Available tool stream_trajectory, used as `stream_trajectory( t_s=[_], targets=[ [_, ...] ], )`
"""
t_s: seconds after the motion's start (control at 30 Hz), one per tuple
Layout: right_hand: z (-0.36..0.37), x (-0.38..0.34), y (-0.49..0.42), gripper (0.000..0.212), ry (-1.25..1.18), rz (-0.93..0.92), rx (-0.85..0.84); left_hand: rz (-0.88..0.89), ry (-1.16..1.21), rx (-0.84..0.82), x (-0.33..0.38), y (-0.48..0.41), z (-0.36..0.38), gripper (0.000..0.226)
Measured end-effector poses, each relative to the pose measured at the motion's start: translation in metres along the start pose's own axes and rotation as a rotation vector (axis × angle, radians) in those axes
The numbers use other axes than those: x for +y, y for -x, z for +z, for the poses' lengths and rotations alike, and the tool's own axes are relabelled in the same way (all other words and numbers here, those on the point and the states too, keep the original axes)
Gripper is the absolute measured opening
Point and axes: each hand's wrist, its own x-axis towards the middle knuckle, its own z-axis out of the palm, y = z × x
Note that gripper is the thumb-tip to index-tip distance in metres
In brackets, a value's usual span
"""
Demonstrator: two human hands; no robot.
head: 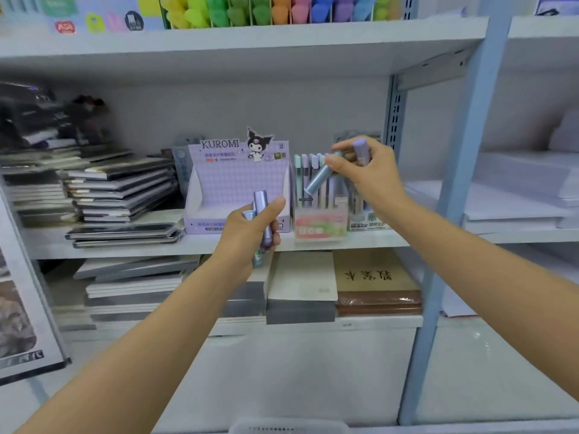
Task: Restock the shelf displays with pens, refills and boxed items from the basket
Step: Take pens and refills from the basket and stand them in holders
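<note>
Gripping a bundle of tubes [260,208] in left hand [247,228] before the display box [238,183]; pinching two more in right hand [368,175] near the pens [301,170]. Probably light, stiff, slick plastic: best held mid-barrel.

White shelves [125,249] stand on pale blue uprights [463,158]; the back panel [219,108] is grey; the pale floor [488,371] shines.
</note>
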Motion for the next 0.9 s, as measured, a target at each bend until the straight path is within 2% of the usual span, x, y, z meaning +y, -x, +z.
stream_trajectory(
  t_s=[0.17,0.27,0.43,0.6,0.7,0.9],
  targets=[
    [-0.015,0.017,-0.033,0.025,0.226,0.033,-0.056,0.008,-0.008,-0.090,0.010,-0.025,0.008,0.023],
    [-0.031,0.030,-0.042,0.021,0.268,0.064,0.024,0.050,-0.083,-0.161,0.013,-0.037,0.022,0.023],
    [-0.065,0.038,-0.056,0.018,0.249,0.077,0.162,0.086,-0.184,-0.315,0.002,-0.045,0.048,0.009],
    [-0.089,0.055,-0.053,0.009,0.499,0.108,0.134,0.153,-0.214,-0.214,-0.011,-0.056,0.060,0.016],
    [-0.096,0.066,-0.048,0.014,0.702,0.068,0.159,0.146,-0.208,-0.175,-0.013,-0.063,0.065,0.011],
    [-0.094,0.083,-0.044,0.019,0.873,0.081,0.064,0.146,-0.169,-0.118,-0.017,-0.073,0.068,0.011]
  ],
)
